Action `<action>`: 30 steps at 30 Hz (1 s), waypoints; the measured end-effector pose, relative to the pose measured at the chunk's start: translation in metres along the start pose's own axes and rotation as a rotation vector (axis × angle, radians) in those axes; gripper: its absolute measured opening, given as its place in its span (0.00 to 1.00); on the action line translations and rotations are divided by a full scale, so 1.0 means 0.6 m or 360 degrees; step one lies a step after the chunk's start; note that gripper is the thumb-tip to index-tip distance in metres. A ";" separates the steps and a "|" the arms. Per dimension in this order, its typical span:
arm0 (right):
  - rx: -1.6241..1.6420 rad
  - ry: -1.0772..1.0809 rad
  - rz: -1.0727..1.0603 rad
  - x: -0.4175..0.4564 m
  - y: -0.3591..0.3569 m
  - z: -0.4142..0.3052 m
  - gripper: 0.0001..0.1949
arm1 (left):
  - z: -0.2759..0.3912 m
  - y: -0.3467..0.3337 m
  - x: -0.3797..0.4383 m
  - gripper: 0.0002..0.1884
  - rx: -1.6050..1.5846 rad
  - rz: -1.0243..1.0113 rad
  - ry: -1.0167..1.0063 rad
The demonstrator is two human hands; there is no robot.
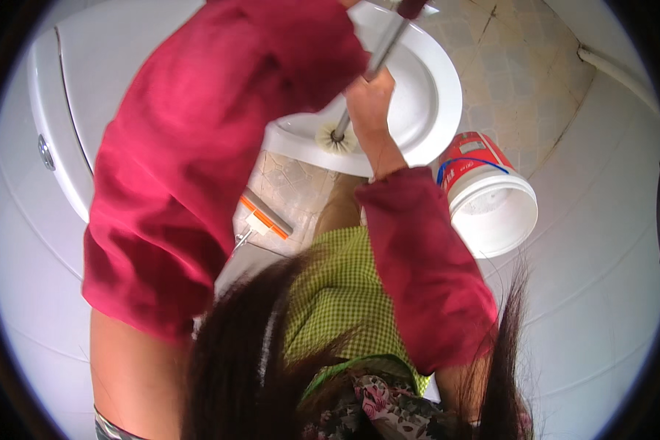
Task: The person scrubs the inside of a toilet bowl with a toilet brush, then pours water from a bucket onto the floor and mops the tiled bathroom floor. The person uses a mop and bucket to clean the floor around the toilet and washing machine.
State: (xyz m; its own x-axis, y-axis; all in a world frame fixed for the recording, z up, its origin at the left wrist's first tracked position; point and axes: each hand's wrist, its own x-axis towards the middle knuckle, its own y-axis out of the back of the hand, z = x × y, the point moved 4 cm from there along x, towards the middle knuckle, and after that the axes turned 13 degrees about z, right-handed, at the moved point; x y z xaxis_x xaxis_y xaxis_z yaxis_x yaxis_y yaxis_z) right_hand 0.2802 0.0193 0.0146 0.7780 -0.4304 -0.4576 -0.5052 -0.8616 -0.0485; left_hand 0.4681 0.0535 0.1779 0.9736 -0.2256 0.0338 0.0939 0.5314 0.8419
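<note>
My right hand (372,102) is closed around the metal handle of a toilet brush (344,122). The brush's round, pale bristle head touches the near rim of a white toilet bowl (448,104). Only a sliver of skin shows of my left hand (350,2) at the top edge, past the end of the red sleeve, near the handle's dark red upper part. What its fingers do is hidden. Both forearms wear red sleeve covers, and the left one hides part of the bowl.
A red and white plastic bucket (495,192) with a blue handle is right of the bowl, its mouth towards me. An orange-edged squeegee (267,214) is on the tiled floor (286,184) at left. The white toilet tank (71,126) and pale walls stand around; dark hair hangs below.
</note>
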 end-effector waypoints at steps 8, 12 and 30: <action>-0.0549 0.0140 -0.0802 0.006 0.121 -0.008 0.25 | 0.033 -0.201 -0.243 0.15 -0.0716 0.0234 0.0792; -0.0451 -0.0172 -0.0458 0.039 0.286 -0.159 0.29 | 0.042 -0.240 -0.383 0.09 -0.0592 0.0381 0.0423; -0.1891 0.0682 -0.1912 0.063 0.318 -0.338 0.23 | 0.122 -0.314 -0.388 0.10 -0.0329 -0.0019 0.0334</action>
State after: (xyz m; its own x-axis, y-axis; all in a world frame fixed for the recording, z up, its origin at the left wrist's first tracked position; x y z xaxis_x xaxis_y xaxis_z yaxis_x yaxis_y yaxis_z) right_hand 0.2889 -0.2158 0.1681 0.6174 0.6764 -0.4016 0.7511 -0.3551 0.5565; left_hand 0.2086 -0.0538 0.0510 0.9919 -0.0706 -0.1057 0.1251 0.6895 0.7134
